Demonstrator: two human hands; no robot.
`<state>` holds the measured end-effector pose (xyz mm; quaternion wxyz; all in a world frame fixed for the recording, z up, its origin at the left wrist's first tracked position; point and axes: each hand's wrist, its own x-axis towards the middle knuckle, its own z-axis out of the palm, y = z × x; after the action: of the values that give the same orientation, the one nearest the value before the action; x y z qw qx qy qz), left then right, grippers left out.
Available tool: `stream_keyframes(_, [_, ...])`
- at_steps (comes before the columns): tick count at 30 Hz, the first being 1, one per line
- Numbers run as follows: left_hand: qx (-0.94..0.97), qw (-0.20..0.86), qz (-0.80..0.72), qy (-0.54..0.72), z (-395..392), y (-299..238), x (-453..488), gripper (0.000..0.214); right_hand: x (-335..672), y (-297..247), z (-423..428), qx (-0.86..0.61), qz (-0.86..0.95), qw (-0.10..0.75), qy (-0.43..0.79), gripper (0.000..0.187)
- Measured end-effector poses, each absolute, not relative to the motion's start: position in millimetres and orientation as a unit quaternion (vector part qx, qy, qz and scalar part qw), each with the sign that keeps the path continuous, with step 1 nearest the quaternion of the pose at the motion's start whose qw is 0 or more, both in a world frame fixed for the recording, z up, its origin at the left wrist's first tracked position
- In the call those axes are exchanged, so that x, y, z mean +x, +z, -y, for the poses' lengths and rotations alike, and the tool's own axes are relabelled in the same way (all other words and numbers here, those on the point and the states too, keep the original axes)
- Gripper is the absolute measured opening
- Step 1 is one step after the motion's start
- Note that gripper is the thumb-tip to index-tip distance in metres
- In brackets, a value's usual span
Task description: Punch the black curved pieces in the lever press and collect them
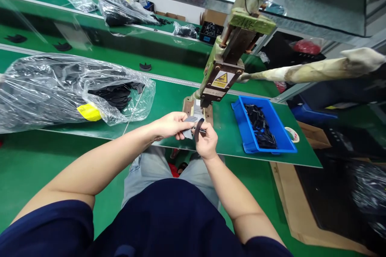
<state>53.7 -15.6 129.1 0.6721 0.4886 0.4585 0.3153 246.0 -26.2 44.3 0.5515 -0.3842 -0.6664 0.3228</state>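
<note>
My left hand [171, 125] is closed, with its thumb and fingers pinching a small flat grey piece [188, 132]. A curved black part [198, 129] is in my right hand [208, 143], whose fingers are closed on it. The two hands almost meet at the bench's front edge, just before the base of a green hand press [223, 68]. A short dark piece [203, 130] sticks out beside the curved part; its kind is too small to tell.
Left on the green bench lies a clear plastic bag [60, 92] of black curved parts. A blue bin [282, 130] of black pieces stands right, beside a tape roll [292, 135]. The press's wrapped lever [313, 70] reaches out rightward. Behind runs a green conveyor belt [114, 54].
</note>
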Motion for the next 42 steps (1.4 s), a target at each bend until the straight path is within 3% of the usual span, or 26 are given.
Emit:
stream_keyframes(4, [0.491,0.698,-0.442,0.277,10.0,131.5,51.6,0.052,253.1,46.2,28.3,-0.386,0.689,0.531,0.308,0.015])
stream_keyframes(11, [0.548,0.611,-0.490,0.293,9.2,125.5,38.9,0.051,262.0,65.2,24.4,-0.371,0.765,0.454,0.264,0.015])
stream_keyframes(15, [0.638,0.393,-0.538,0.385,21.8,130.2,40.5,0.040,263.1,68.3,22.0,-0.365,0.787,0.444,0.224,0.013])
stream_keyframes(18, [0.691,0.285,-0.537,0.391,27.7,132.8,44.2,0.047,263.3,68.0,21.4,-0.356,0.798,0.441,0.206,0.013])
stream_keyframes(21, [0.661,0.328,-0.552,0.388,26.7,127.8,45.9,0.056,263.7,68.5,21.9,-0.351,0.805,0.438,0.194,0.012])
stream_keyframes(28, [0.544,0.622,-0.468,0.312,13.3,107.9,32.7,0.048,270.4,66.0,19.3,-0.358,0.815,0.404,0.211,0.021])
stream_keyframes(32, [0.436,0.608,-0.534,0.394,-19.3,83.7,11.5,0.042,304.9,50.7,16.3,-0.439,0.766,0.429,0.191,0.042])
stream_keyframes(36, [0.296,0.594,-0.621,0.416,-87.4,62.0,-2.1,0.028,345.6,20.1,10.7,-0.523,0.698,0.465,0.155,0.036])
stream_keyframes(42, [0.300,0.555,-0.622,0.464,-198.8,64.8,4.6,0.014,361.0,-6.9,2.9,-0.557,0.676,0.458,0.151,0.028])
